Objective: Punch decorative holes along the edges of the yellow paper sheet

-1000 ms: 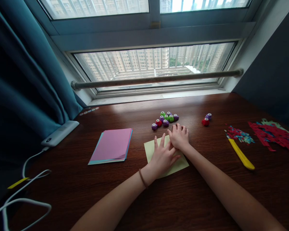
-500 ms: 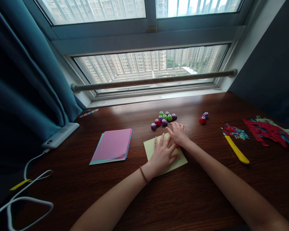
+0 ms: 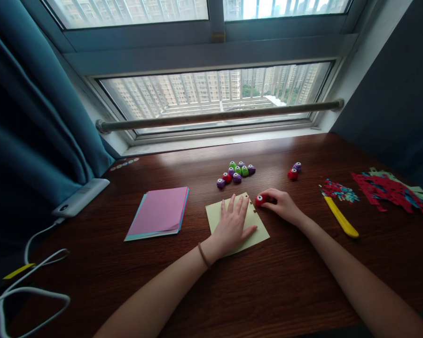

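Observation:
A pale yellow paper sheet [image 3: 215, 214] lies at an angle on the dark wooden table, with small notches along its upper right edge. My left hand [image 3: 231, 226] rests flat on the sheet, fingers spread. Just right of that notched edge, my right hand [image 3: 282, 204] grips a small red punch [image 3: 260, 200] with a white round top. Beyond the sheet sits a cluster of several punches [image 3: 237, 171] in green, purple and red. A red punch [image 3: 292, 174] and a purple punch [image 3: 296, 166] stand together farther right.
Pink and blue paper sheets [image 3: 162, 210] are stacked at left, near a white power strip [image 3: 81, 198] with a cable. On the right lie a yellow cutter [image 3: 341, 218], tiny paper bits [image 3: 339, 190] and red paper scraps [image 3: 391, 190]. A window and rail stand behind.
My right hand has moved right, off the sheet's upper edge, with the red punch in its fingers. The notches along that edge now show. My left hand remains flat on the sheet.

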Demonstrator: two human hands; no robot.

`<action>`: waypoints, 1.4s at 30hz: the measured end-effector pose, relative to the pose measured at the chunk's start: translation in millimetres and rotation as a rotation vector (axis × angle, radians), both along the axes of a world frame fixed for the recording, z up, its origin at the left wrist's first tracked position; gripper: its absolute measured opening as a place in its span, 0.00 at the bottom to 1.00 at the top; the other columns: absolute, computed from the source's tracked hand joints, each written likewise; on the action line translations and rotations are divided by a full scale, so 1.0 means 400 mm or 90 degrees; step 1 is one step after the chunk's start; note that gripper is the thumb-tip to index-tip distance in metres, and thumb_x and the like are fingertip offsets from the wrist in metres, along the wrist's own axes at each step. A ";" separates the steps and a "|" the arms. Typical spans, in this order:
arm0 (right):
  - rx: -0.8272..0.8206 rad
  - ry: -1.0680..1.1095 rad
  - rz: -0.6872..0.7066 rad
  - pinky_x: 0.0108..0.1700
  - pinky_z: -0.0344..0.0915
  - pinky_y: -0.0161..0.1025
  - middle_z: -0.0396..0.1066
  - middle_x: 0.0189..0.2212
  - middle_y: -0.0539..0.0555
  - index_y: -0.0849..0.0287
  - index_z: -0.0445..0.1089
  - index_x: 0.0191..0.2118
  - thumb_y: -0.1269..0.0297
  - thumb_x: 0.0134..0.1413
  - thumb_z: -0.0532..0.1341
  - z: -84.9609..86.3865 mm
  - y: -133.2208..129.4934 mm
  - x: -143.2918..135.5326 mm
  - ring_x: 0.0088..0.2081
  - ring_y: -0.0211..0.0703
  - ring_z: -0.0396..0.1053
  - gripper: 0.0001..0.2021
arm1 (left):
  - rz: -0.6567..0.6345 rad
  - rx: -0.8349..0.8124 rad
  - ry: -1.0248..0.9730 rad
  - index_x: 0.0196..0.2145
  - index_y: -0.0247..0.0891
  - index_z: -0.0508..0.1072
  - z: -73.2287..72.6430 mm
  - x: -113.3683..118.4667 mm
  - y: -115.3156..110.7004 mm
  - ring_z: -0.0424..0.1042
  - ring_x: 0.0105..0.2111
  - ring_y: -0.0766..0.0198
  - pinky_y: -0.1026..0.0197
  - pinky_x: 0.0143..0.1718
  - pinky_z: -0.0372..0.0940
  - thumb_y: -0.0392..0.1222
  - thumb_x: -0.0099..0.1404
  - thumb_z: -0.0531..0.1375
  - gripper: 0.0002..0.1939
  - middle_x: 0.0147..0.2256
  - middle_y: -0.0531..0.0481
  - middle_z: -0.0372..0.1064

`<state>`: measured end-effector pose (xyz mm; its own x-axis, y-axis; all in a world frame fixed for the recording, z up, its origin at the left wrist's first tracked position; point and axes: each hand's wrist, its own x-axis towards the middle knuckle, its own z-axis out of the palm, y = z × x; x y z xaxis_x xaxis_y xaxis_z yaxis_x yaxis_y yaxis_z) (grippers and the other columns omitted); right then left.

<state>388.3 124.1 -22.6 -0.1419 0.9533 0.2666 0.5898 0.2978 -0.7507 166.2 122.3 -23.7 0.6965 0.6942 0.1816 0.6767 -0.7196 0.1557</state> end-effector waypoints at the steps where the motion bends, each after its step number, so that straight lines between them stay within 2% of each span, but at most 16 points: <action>1: 0.009 0.001 -0.056 0.37 0.65 0.38 0.71 0.35 0.53 0.58 0.72 0.39 0.61 0.48 0.63 -0.008 0.007 0.019 0.35 0.42 0.68 0.12 | 0.001 -0.002 0.004 0.64 0.32 0.39 -0.002 0.000 0.000 0.32 0.62 0.44 0.36 0.58 0.36 0.58 0.63 0.53 0.42 0.62 0.38 0.41; 4: 0.046 0.004 -0.245 0.34 0.65 0.40 0.71 0.32 0.54 0.61 0.72 0.38 0.57 0.45 0.64 -0.036 0.023 0.085 0.29 0.42 0.67 0.15 | -0.001 -0.008 0.014 0.63 0.30 0.40 -0.005 0.000 0.001 0.33 0.62 0.45 0.37 0.58 0.36 0.58 0.64 0.52 0.41 0.61 0.37 0.42; 7: 0.078 0.009 -0.369 0.34 0.65 0.43 0.71 0.33 0.58 0.63 0.72 0.37 0.56 0.45 0.63 -0.056 0.032 0.134 0.27 0.44 0.67 0.16 | -0.007 -0.012 0.019 0.63 0.30 0.40 -0.004 -0.001 0.003 0.36 0.62 0.46 0.38 0.59 0.37 0.58 0.65 0.51 0.40 0.62 0.38 0.41; 10: 0.093 0.010 -0.418 0.35 0.66 0.43 0.71 0.32 0.58 0.64 0.72 0.36 0.59 0.44 0.63 -0.062 0.036 0.149 0.27 0.44 0.68 0.14 | -0.011 -0.014 0.016 0.63 0.30 0.41 -0.002 -0.002 0.006 0.37 0.62 0.47 0.39 0.59 0.37 0.58 0.65 0.50 0.40 0.62 0.38 0.41; 14: 0.129 0.031 -0.461 0.32 0.68 0.40 0.64 0.45 0.64 0.67 0.66 0.49 0.64 0.46 0.60 -0.052 0.031 0.131 0.30 0.42 0.69 0.22 | -0.015 -0.017 0.011 0.63 0.29 0.42 -0.002 -0.004 0.008 0.38 0.62 0.48 0.41 0.59 0.38 0.59 0.65 0.50 0.40 0.61 0.38 0.42; 16: 0.157 0.034 -0.446 0.32 0.68 0.39 0.62 0.48 0.64 0.66 0.65 0.50 0.64 0.48 0.60 -0.042 0.022 0.112 0.32 0.41 0.68 0.22 | -0.015 -0.019 0.008 0.63 0.28 0.42 -0.001 -0.005 0.007 0.38 0.62 0.49 0.41 0.59 0.39 0.58 0.65 0.51 0.40 0.61 0.38 0.43; 17: 0.157 0.028 -0.407 0.32 0.68 0.38 0.63 0.45 0.62 0.65 0.67 0.48 0.64 0.49 0.60 -0.037 0.017 0.100 0.31 0.40 0.68 0.19 | -0.016 -0.020 0.006 0.63 0.28 0.42 -0.001 -0.005 0.007 0.39 0.62 0.49 0.41 0.59 0.39 0.58 0.65 0.51 0.40 0.61 0.39 0.43; 20: 0.090 -0.031 -0.207 0.36 0.66 0.39 0.69 0.35 0.54 0.59 0.72 0.38 0.63 0.51 0.61 -0.026 0.004 0.059 0.33 0.42 0.66 0.09 | -0.021 -0.023 -0.003 0.63 0.29 0.43 -0.001 -0.007 0.005 0.39 0.62 0.49 0.42 0.59 0.40 0.57 0.65 0.52 0.39 0.61 0.39 0.43; 22: 0.051 -0.087 -0.125 0.41 0.63 0.41 0.70 0.33 0.52 0.56 0.73 0.35 0.62 0.50 0.63 -0.023 0.000 0.034 0.37 0.44 0.65 0.07 | -0.023 -0.024 -0.008 0.63 0.29 0.43 -0.001 -0.008 0.004 0.40 0.62 0.49 0.42 0.59 0.40 0.57 0.65 0.52 0.39 0.61 0.40 0.43; 25: 0.032 -0.139 -0.123 0.44 0.60 0.43 0.70 0.33 0.51 0.55 0.73 0.32 0.63 0.49 0.64 -0.027 0.002 0.012 0.38 0.46 0.62 0.03 | -0.023 -0.025 -0.006 0.63 0.29 0.43 -0.002 -0.008 0.004 0.39 0.62 0.49 0.41 0.59 0.41 0.57 0.64 0.52 0.39 0.62 0.41 0.42; 29: 0.024 -0.138 -0.123 0.41 0.59 0.43 0.70 0.30 0.52 0.56 0.71 0.27 0.65 0.48 0.64 -0.035 0.009 0.009 0.36 0.46 0.61 0.03 | -0.023 -0.024 0.006 0.63 0.29 0.43 -0.001 -0.007 0.004 0.39 0.62 0.49 0.41 0.59 0.41 0.58 0.64 0.52 0.40 0.62 0.42 0.41; 33: 0.031 -0.098 -0.140 0.37 0.61 0.39 0.69 0.28 0.51 0.57 0.67 0.28 0.67 0.51 0.60 -0.032 0.011 0.033 0.33 0.43 0.65 0.03 | -0.024 -0.023 0.012 0.62 0.29 0.43 0.002 -0.004 0.007 0.39 0.62 0.48 0.42 0.59 0.42 0.58 0.64 0.52 0.40 0.62 0.41 0.42; 35: 0.038 -0.071 -0.181 0.34 0.62 0.37 0.69 0.26 0.50 0.58 0.66 0.30 0.66 0.53 0.58 -0.021 0.010 0.064 0.29 0.41 0.66 0.03 | -0.022 -0.022 0.011 0.63 0.29 0.43 0.002 -0.005 0.007 0.39 0.62 0.48 0.41 0.59 0.42 0.58 0.64 0.52 0.40 0.62 0.41 0.41; 37: 0.064 -0.051 -0.259 0.33 0.62 0.38 0.69 0.25 0.51 0.58 0.66 0.31 0.63 0.53 0.58 -0.004 0.007 0.110 0.27 0.41 0.67 0.05 | -0.022 -0.021 0.009 0.62 0.29 0.43 0.002 -0.007 0.006 0.39 0.62 0.48 0.41 0.59 0.42 0.58 0.64 0.52 0.40 0.62 0.40 0.41; 42: 0.201 -0.056 -0.538 0.34 0.61 0.39 0.70 0.24 0.52 0.59 0.70 0.29 0.60 0.46 0.63 0.032 -0.008 0.248 0.27 0.44 0.68 0.07 | -0.026 -0.021 -0.001 0.62 0.29 0.44 -0.001 -0.011 0.002 0.40 0.61 0.47 0.41 0.59 0.42 0.57 0.64 0.52 0.39 0.61 0.38 0.43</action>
<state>487.3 120.8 -9.7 0.5397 0.6338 0.5541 0.7565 -0.0763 -0.6496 161.7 122.9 -24.2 0.7245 0.6703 0.1605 0.6461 -0.7416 0.1804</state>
